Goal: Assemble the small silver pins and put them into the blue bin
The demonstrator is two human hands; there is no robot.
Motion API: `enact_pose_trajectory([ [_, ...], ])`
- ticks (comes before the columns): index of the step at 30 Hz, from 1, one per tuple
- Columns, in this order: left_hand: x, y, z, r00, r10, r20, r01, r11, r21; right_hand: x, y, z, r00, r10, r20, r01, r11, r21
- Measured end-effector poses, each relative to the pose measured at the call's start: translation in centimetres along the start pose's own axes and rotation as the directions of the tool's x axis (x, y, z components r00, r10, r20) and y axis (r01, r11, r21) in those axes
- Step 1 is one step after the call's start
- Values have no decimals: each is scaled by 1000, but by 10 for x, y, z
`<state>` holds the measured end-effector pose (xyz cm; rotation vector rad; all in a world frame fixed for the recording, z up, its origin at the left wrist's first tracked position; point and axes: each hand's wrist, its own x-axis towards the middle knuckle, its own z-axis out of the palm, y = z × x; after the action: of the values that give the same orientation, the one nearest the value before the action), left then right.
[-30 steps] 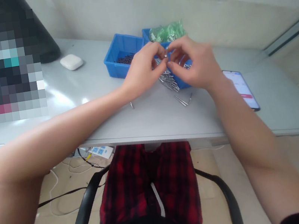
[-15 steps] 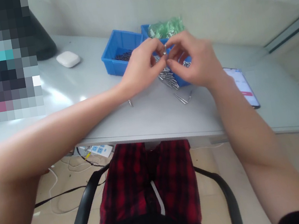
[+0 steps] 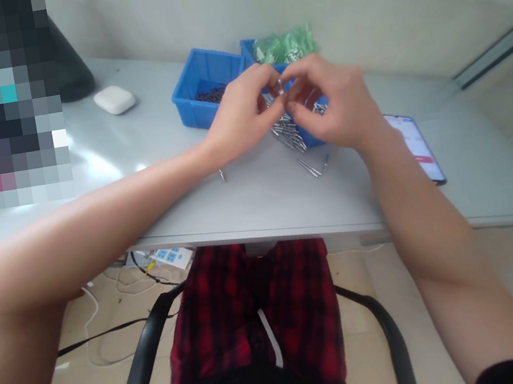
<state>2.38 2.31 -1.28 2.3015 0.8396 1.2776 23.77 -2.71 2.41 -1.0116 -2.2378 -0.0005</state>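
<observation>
Between the fingertips of both hands is a small shiny metal piece (image 3: 281, 86), held upright. My left hand (image 3: 246, 109) pinches it from the left, and my right hand (image 3: 332, 99) meets it from the right with thumb and fingers curled. Under the hands lies a pile of thin metal pins (image 3: 289, 133), beside a blue bin (image 3: 314, 139) that also has metal pieces in it. Nearer the table edge are a few loose pins (image 3: 310, 168), and one small metal piece (image 3: 223, 175) lies below my left wrist.
A blue bin (image 3: 190, 113) with dark screws stands at the back left; green plastic bags (image 3: 285, 46) fill another behind the hands. A phone (image 3: 417, 147) lies right of my right forearm. A white case (image 3: 114, 100) sits at the left on the grey table (image 3: 259, 208).
Both hands keep nearly the same pose around the small metal piece. The whole view has shifted very slightly.
</observation>
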Motion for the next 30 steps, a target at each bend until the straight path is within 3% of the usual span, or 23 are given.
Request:
enact_pose_trajectory([
  [6, -1, -1, 1, 1000, 1, -6, -1, 1000, -9, 1, -1, 0, 998, 45, 40, -45, 999, 10],
  [20, -1, -6, 2, 999, 47, 27, -47, 999, -7, 4, -9, -2, 1000, 25, -2, -25, 1000, 3],
  [25, -1, -1, 0, 998, 30, 57, -32, 999, 37, 4, -19, -6, 995, 96, 17, -95, 995, -25],
  [30, -3, 7, -1, 997, -1, 75, -3, 999, 46, 5, -16, -5, 997, 77, 8, -77, 997, 10],
])
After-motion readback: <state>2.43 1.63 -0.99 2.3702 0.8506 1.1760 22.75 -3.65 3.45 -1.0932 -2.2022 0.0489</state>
